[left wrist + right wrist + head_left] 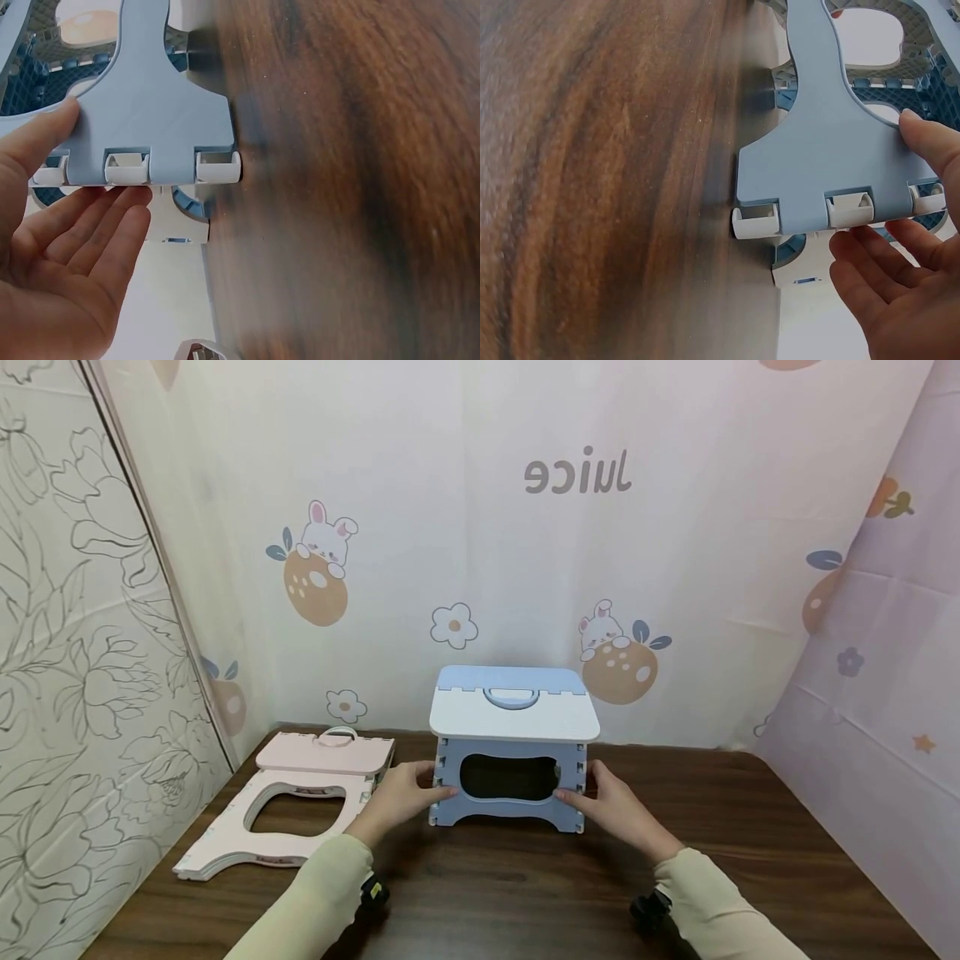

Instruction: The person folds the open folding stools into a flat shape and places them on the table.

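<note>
A blue folding stool (514, 714) with a white seat and a blue handle stands unfolded on the dark wooden table (525, 893). My left hand (402, 792) rests against the left edge of its front leg panel (150, 112), thumb on the blue face, straight fingers (112, 225) along the white hinge lugs. My right hand (613, 803) mirrors it on the right edge. In the right wrist view its thumb lies on the panel (817, 157) and its fingers (885, 262) touch the lugs. Neither hand curls round the stool.
A pink stool (330, 756) lies folded flat on the table's left side, handle toward the back. Printed curtains close in the back, left and right. Bare wood (337, 187) (607, 187) lies between me and the blue stool.
</note>
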A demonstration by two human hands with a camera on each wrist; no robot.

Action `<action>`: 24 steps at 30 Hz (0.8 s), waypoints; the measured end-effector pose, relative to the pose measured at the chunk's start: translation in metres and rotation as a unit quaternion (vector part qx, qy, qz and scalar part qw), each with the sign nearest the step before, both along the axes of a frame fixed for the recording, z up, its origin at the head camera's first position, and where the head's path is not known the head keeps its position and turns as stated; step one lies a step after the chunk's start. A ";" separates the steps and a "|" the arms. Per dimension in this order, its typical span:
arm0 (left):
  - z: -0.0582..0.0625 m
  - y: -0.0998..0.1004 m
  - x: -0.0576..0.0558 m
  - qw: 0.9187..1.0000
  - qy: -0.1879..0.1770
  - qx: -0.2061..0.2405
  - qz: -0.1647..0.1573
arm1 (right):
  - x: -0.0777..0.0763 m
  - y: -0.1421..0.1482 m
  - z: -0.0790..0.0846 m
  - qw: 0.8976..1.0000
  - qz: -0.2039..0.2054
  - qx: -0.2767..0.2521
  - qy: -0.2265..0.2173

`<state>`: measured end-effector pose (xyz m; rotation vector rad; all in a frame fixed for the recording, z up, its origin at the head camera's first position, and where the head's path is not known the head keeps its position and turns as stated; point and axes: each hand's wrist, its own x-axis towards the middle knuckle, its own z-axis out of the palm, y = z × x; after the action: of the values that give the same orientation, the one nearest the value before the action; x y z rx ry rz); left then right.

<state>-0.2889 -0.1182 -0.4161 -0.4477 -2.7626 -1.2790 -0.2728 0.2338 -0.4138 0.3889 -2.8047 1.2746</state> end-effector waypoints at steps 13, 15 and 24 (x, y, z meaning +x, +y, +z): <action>-0.001 0.001 0.002 1.000 -0.005 0.011 0.006 | 0.000 0.001 -0.002 0.999 -0.002 -0.004 0.032; -0.001 0.001 0.002 1.000 -0.006 0.015 0.004 | 0.000 0.002 -0.003 0.999 -0.003 -0.005 0.035; 0.000 0.002 0.002 1.000 -0.004 0.024 0.001 | -0.002 0.005 -0.003 0.999 -0.002 -0.001 0.042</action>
<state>-0.2864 -0.1167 -0.4161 -0.4362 -2.7314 -1.3468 -0.2751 0.2390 -0.4167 0.4259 -2.7327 1.2290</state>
